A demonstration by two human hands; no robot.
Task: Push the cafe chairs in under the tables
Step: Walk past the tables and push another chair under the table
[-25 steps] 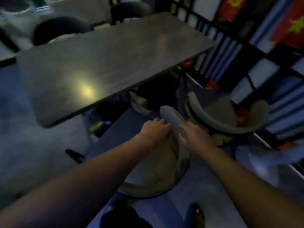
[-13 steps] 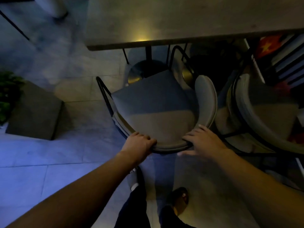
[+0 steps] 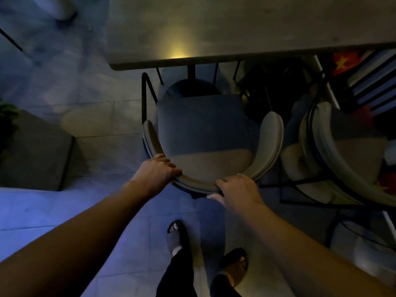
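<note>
A cafe chair [image 3: 201,133] with a curved grey backrest, a dark seat and thin black metal legs stands right in front of me, facing the table [image 3: 235,28]. Its seat lies just short of the table's near edge, with only the front legs under it. My left hand [image 3: 157,171] grips the left part of the backrest. My right hand [image 3: 236,187] grips the backrest's right rear curve, thumb underneath. A second chair [image 3: 334,159] of the same kind stands close to the right.
The table's dark pedestal base [image 3: 191,86] sits under the edge ahead of the chair. A grey planter block [image 3: 36,151] with a plant stands on the tiled floor to the left. Railing with red flags [image 3: 342,61] runs along the right. My feet [image 3: 177,236] are behind the chair.
My view has tilted from the table top down to the chair. Both hands have shifted along the backrest to its rear curve, and the chair now squarely faces the table edge.
</note>
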